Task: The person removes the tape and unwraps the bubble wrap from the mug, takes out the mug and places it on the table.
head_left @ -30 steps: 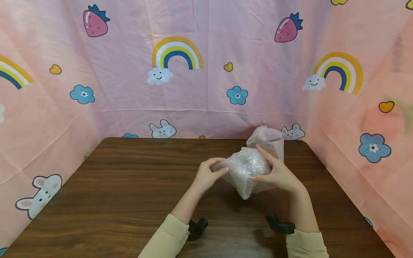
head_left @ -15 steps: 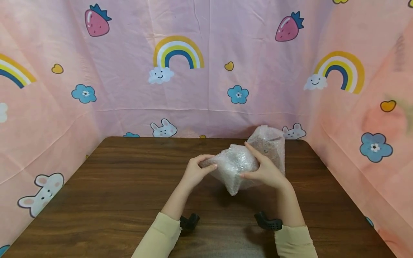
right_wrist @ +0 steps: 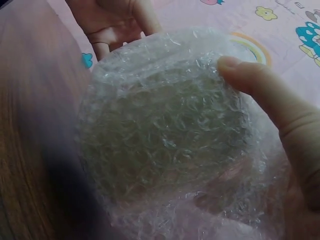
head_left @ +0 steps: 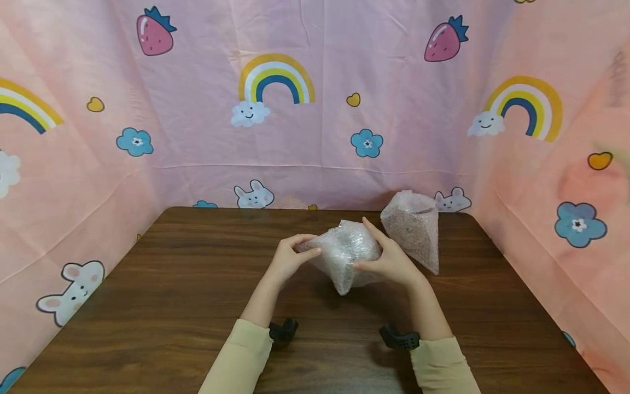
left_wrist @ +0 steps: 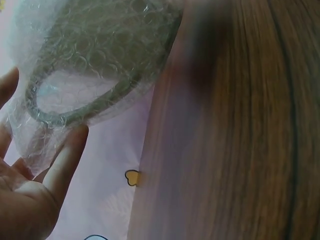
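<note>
Both hands hold a bubble-wrapped mug over the middle of the table. Through the clear wrap, its greenish body and looped handle show in the left wrist view. My left hand pinches the wrap at the handle end, thumb and fingers on either side. From the right, my right hand grips the mug's body with thumb and fingers spread around it. In the right wrist view the wrapped body fills the middle, with the right thumb pressed on its side.
A second bubble-wrap bundle stands at the back right of the dark wooden table. A pink patterned cloth hangs behind and at both sides. Black wrist mounts sit at both sleeves.
Both hands have shifted left together with the wrapped mug, keeping their hold. The second bundle, partly covered by the right hand before, now shows whole.
</note>
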The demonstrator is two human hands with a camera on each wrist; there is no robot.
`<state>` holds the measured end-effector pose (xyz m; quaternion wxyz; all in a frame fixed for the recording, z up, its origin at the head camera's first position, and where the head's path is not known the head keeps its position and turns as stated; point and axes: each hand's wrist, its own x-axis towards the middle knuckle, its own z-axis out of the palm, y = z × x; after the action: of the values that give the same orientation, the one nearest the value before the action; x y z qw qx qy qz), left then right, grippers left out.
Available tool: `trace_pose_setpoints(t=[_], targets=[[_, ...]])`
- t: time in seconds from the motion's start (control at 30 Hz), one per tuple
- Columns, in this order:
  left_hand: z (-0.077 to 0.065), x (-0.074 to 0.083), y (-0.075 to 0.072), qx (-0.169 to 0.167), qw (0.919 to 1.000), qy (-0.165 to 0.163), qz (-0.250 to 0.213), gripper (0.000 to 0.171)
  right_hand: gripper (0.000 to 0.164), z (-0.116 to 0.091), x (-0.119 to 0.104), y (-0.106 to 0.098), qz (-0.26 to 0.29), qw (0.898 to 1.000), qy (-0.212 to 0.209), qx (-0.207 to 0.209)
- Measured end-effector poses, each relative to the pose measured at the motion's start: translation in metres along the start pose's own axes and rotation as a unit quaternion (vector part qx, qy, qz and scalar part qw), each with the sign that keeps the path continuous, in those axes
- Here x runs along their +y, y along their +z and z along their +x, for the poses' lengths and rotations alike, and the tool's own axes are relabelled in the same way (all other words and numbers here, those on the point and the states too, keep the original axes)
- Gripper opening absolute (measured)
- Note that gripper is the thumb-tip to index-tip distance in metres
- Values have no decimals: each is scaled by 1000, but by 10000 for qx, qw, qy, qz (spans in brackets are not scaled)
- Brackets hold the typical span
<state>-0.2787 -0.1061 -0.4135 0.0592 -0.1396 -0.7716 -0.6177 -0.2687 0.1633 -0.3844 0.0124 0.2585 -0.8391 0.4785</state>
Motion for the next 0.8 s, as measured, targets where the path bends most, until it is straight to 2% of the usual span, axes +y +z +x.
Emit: trace_pose_setpoints(t=[0.43,0.7,0.8], targets=[[2,-10,-11,-91,9978,-520,-393,35,102,9,0,14,-118,9997,193,-43],[-11,13,-18,-208,9966,-698,-381,33,103,14,1,20,-77,9992,375,-115],[-12,11,-18,-215,9958,-779,-435,34,104,14,0,21,-156,9989,424,-130]])
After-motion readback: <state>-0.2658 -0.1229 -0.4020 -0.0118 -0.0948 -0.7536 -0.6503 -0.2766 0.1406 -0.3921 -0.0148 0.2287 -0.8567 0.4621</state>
